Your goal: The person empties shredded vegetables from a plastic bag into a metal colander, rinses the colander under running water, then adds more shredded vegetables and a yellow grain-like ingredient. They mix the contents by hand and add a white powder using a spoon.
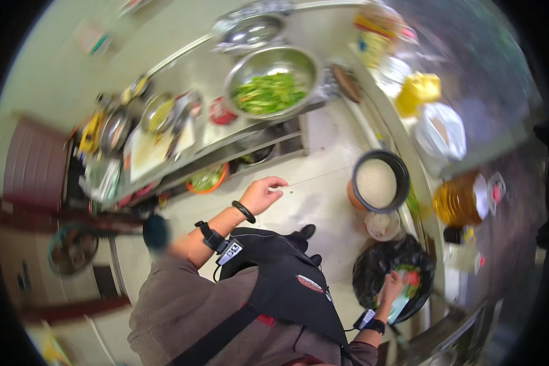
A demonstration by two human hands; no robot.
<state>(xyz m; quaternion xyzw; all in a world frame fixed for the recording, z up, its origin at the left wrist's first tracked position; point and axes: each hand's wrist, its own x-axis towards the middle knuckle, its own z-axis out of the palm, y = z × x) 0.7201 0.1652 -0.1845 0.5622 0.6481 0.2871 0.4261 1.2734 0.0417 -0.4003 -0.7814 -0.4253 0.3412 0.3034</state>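
My left hand hangs in the air above the tiled floor, holding nothing, its thumb apart from the bent fingers. A dark bangle circles that wrist. My right hand is over the mouth of a waste bin lined with a black plastic bag. Inside the bin, beside the hand, lie red and green scraps or packaging and a pale plastic piece. The fingertips are blurred, so whether they grip anything is unclear.
A steel counter holds a large steel bowl of cut green vegetables, a white cutting board and a red can. By the right-hand worktop stand a dark bucket of white grains and a small tub. An oil jug rests on that worktop.
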